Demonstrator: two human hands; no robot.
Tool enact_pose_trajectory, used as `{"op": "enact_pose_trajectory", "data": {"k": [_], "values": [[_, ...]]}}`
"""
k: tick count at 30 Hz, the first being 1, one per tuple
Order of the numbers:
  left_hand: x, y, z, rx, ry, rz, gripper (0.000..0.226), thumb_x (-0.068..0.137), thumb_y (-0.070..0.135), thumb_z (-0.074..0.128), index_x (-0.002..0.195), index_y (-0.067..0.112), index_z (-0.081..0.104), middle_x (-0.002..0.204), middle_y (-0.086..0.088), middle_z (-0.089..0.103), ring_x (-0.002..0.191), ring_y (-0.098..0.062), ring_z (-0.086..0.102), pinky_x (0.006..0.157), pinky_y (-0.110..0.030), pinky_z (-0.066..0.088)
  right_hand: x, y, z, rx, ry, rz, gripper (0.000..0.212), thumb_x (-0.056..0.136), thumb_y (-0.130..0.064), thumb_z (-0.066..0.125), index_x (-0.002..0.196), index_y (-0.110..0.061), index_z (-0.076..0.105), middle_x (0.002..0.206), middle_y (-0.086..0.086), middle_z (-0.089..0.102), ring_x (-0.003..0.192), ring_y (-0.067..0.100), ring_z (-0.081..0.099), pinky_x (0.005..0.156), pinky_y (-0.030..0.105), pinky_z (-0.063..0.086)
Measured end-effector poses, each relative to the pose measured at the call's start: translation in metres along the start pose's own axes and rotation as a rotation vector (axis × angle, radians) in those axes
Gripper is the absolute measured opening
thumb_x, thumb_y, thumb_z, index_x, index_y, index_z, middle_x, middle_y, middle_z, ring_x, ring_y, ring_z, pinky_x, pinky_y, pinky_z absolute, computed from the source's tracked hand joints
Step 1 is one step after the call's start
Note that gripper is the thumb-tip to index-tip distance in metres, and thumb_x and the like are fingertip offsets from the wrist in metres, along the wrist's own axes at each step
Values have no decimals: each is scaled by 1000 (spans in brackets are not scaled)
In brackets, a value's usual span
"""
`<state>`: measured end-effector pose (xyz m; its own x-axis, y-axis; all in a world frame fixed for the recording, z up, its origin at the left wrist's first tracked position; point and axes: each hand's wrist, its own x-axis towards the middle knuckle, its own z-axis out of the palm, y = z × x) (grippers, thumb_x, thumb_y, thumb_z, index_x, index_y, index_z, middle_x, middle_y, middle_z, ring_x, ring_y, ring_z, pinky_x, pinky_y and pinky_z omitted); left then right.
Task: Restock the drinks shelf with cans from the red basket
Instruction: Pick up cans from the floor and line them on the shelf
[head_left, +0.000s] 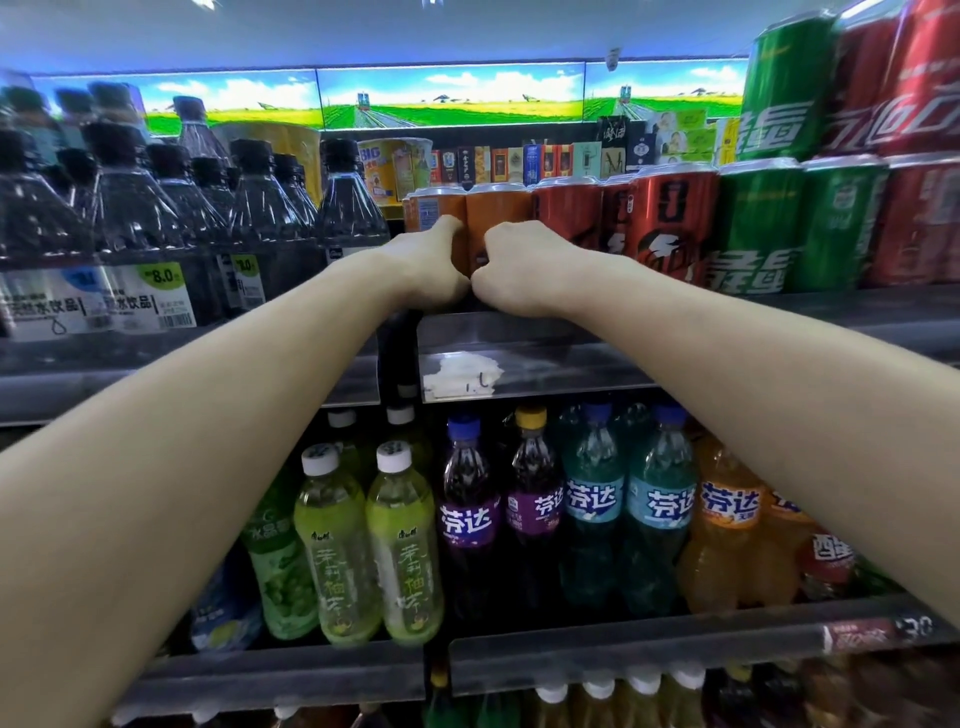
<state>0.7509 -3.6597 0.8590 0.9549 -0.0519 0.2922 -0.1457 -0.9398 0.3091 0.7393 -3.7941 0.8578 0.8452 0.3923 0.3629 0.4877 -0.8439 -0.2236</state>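
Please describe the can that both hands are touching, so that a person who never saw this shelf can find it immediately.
Look at the upper shelf, where the row of cans starts just right of the dark bottles. The orange can is second from the left in that row, between the left hand and right hand. Its right neighbours are red cans, and only one other can is orange.

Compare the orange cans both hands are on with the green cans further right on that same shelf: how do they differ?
The orange cans are plain orange with little visible print; the green cans carry large white characters. The orange cans have the left hand and right hand against them; the green cans are untouched. More green cans are stacked on top; nothing visible tops the orange ones. Both stand upright at the shelf's front edge.
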Motion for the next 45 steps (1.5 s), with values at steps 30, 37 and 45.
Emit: {"op": "enact_pose_trajectory", "data": {"k": [30,37,45], "values": [[9,-8,13,257,128,-15,59,101,32,61,151,12,38,144,-35,41,119,-49,57,101,-51,52,20,-2,6,-76,-183,5,20,103,-15,46,87,-7,52,78,1,48,67,12,45,53,23,33],[-26,9,-19,236,140,74,40,101,20,54,139,8,53,133,-22,61,118,-39,58,95,-40,47,-6,-4,-21,-8,-2,-49,31,97,-9,44,120,-2,62,121,15,64,102,28,60,78,31,48],[-95,77,0,-92,459,392,35,96,14,54,129,10,62,120,-7,71,104,-23,68,96,-36,54,-103,36,-56,316,447,-94,32,92,-6,44,112,-8,69,100,9,71,95,24,67,86,43,57]]}}
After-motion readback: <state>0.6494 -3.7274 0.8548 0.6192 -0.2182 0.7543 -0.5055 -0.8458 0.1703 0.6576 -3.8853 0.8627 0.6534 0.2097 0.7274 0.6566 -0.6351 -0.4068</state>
